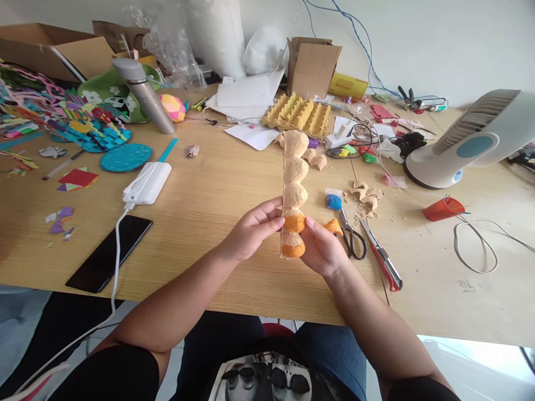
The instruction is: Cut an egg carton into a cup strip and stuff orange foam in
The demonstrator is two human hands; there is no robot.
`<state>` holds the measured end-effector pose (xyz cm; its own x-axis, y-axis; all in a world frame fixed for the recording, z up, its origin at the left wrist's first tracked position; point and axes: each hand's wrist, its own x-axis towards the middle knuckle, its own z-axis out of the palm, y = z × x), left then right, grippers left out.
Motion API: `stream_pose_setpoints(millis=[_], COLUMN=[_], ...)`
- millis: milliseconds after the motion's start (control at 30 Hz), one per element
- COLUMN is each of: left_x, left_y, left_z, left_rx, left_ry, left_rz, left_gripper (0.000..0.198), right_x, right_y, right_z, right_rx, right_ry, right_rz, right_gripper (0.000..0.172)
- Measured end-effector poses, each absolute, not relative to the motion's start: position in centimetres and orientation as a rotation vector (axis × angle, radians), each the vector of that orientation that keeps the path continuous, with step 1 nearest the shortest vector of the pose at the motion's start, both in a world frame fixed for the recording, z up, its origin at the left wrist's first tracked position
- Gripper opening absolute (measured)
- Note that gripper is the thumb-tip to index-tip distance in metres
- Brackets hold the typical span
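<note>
A strip of egg-carton cups (295,172) is held upright above the table, its two lowest cups partly covered in orange and the rest pale tan. My left hand (257,229) grips its left edge, thumb against the strip. From the right, my right hand (324,245) pinches it beside the upper orange cup. An orange lump (333,226) lies just behind my right hand. Close by on the right are black-handled scissors (354,239), a blue packet (334,200) and a red utility knife (382,256).
Cut carton scraps (366,196), a red cup (443,209) and a white fan (468,142) stand or lie to the right. At left are a phone (109,253), a power bank (147,182) and a grey bottle (146,97). A yellow egg tray (298,116) sits behind.
</note>
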<state>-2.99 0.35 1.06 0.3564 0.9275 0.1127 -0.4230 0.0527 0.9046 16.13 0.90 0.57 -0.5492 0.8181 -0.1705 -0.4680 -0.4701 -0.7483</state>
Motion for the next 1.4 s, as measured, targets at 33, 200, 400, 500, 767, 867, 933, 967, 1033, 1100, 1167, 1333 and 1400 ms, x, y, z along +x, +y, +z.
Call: stream_pose_setpoints(millis=[33,200,400,500,767,867,933,967,1033,1100,1167,1333,1400], left_x=[-2.97,-2.96,-3.06,-3.10,-3.06,-3.00,-2.92,-2.88,-2.79,-2.71,-2.66,-2.56,-2.51], left_y=[0.38,0.50,0.45,0.41,0.49,0.48,0.43,0.40,0.33,0.30,0.34,0.65,0.75], left_z=[1.05,0.91,0.76,0.64,0.54,0.63,0.68,0.70,0.71,0.69,0.67,0.71,0.67], left_rx=[1.072,1.071,1.105,1.118,1.130,1.134,1.133,1.129,1.117,1.099,1.062,0.909,0.875], left_ry=[0.595,0.612,0.640,0.660,0.720,0.738,0.742,0.743,0.743,0.740,0.726,0.595,0.594], left_rz=[1.124,1.124,1.139,1.143,1.152,1.148,1.148,1.149,1.151,1.155,1.161,1.124,1.128], left_gripper=[0.053,0.056,0.053,0.053,0.060,0.061,0.062,0.062,0.062,0.062,0.062,0.054,0.048], right_x=[16.11,16.05,16.07,16.06,15.92,15.89,15.87,15.86,15.84,15.84,15.86,16.01,16.10], right_y=[0.88,0.79,0.64,0.55,0.33,0.35,0.35,0.34,0.31,0.28,0.32,0.90,1.19], right_z=[0.61,0.64,0.51,0.56,0.57,0.49,0.47,0.47,0.49,0.51,0.51,0.28,0.18], right_rx=[-0.667,-0.661,-0.645,-0.636,-0.638,-0.642,-0.654,-0.665,-0.694,-0.716,-0.726,-0.777,-0.847], right_ry=[-0.831,-0.801,-0.754,-0.757,-0.732,-0.761,-0.773,-0.773,-0.771,-0.788,-0.823,-0.912,-0.954], right_rz=[2.074,2.080,2.094,2.099,2.102,2.093,2.089,2.087,2.076,2.057,2.031,1.950,1.865], right_gripper=[0.043,0.042,0.041,0.038,0.039,0.041,0.041,0.041,0.039,0.039,0.040,0.044,0.046])
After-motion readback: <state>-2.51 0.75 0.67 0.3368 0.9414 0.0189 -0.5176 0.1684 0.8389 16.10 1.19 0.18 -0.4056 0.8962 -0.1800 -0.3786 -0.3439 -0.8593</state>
